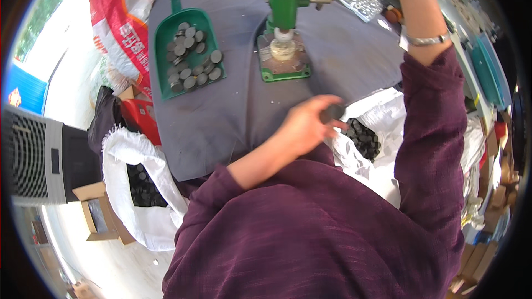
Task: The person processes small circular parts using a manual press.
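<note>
Pinching a dark round piece (332,113) in its fingers (328,99), the left hand (305,126) hovers by the grey cloth-covered tabletop (221,127); the right hand's fingers are unseen. Work seems partway: grey discs (190,82) fill a green plastic scoop (195,16), black pieces (363,139) remain in a white woven sack (390,115).

A small workshop can be recognised. A green hand press (284,8) is mounted on a cloth-covered worktop (354,61). To the left of the press, many grey discs (179,50) are held in a green scoop (162,44). Nearer than the press, dark pieces (363,138) are kept in open white sacks (116,182) on both sides.
</note>
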Motion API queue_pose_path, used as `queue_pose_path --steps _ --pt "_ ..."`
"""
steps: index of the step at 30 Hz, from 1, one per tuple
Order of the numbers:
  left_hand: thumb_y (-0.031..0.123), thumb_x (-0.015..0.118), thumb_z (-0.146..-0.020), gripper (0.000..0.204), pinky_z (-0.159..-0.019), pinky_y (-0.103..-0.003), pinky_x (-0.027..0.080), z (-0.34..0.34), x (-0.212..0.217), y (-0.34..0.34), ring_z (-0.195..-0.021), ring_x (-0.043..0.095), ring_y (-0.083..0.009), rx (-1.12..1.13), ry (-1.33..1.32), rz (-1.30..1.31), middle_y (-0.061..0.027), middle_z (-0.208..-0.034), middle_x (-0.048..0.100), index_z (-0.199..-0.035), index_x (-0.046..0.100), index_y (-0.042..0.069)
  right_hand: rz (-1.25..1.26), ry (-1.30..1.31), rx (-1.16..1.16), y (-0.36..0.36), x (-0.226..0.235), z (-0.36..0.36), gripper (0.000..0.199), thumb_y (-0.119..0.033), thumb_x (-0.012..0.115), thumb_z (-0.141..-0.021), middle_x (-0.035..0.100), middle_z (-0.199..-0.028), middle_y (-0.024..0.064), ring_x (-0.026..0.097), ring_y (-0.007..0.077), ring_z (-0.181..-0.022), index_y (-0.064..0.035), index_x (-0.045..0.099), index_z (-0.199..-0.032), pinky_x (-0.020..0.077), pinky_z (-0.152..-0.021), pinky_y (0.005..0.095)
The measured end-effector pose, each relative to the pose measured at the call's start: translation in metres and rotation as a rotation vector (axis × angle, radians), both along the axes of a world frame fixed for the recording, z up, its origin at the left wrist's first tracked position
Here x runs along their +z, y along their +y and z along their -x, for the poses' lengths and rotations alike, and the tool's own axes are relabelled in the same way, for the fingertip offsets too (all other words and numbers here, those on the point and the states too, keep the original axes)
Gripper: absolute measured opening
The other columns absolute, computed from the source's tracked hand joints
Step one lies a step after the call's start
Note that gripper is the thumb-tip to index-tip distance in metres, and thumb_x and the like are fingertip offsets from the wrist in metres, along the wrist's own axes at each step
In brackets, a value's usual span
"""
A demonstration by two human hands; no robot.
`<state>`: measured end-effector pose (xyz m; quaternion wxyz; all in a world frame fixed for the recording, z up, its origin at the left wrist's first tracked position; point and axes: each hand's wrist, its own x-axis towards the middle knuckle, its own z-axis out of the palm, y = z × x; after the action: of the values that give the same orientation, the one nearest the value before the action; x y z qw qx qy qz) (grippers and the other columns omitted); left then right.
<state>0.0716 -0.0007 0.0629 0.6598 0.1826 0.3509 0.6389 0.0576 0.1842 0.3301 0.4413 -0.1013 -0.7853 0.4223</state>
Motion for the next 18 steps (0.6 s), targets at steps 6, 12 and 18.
queue_pose_path --steps 6,12,18 --pt "0.034 0.056 -0.094 0.076 -0.104 -0.048 0.039 -0.049 0.013 0.036 -0.133 0.034 -0.0296 -0.423 0.268 0.141 -0.0153 -0.153 0.024 -0.152 0.016 0.008 -0.133 -0.113 -0.128 0.005 0.004 0.002 0.018 -0.015 0.060 -0.092 0.061 -0.071 0.0017 0.054 0.0093 -0.059 0.0006 0.068 -0.093 0.0441 -0.054 0.0224" --pt "0.016 0.068 -0.088 0.039 -0.077 -0.026 0.051 0.031 0.009 -0.006 -0.088 0.062 -0.0109 0.016 0.773 -0.275 -0.0073 -0.101 0.066 -0.123 0.058 0.003 -0.150 -0.114 -0.135 0.019 0.003 0.005 0.018 -0.013 0.058 -0.092 0.062 -0.071 0.0017 0.055 0.0085 -0.060 0.0007 0.069 -0.095 0.0439 -0.054 0.0223" --pt "0.011 0.078 -0.071 0.045 -0.066 -0.031 0.051 0.177 0.005 -0.109 -0.071 0.062 -0.0170 0.954 1.569 0.300 -0.0107 -0.098 0.062 -0.111 0.061 0.003 -0.176 -0.079 -0.156 0.004 0.005 0.003 0.018 -0.012 0.058 -0.092 0.063 -0.072 0.0031 0.055 0.0088 -0.059 0.0016 0.069 -0.097 0.0446 -0.054 0.0221"
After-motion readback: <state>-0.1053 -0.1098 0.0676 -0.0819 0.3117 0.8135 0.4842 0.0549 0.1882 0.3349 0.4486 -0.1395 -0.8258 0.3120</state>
